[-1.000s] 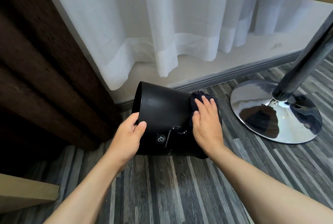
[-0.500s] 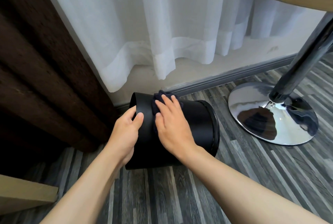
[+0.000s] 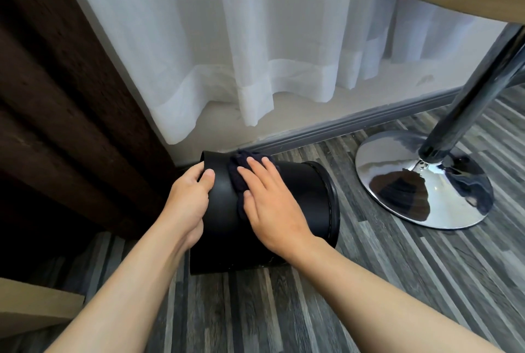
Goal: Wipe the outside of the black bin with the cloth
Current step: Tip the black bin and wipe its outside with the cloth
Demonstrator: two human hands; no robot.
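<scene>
Four fingers [image 3: 257, 166] flat on cloth [image 3: 238, 179] atop bin [image 3: 301, 191]

Black bin [image 3: 301, 199] lies on its side on grey plank floor [image 3: 397, 281], open end toward dark curtain [image 3: 56, 97]. Your left hand [image 3: 189, 202] grips rim there, thumb on outer wall. Your right hand [image 3: 272, 208] lies flat, fingers spread, pressing dark cloth [image 3: 238, 179] onto upper side. Chrome table base [image 3: 426, 182] stands near, to right. White sheer curtain [image 3: 255, 40] hangs behind.
</scene>
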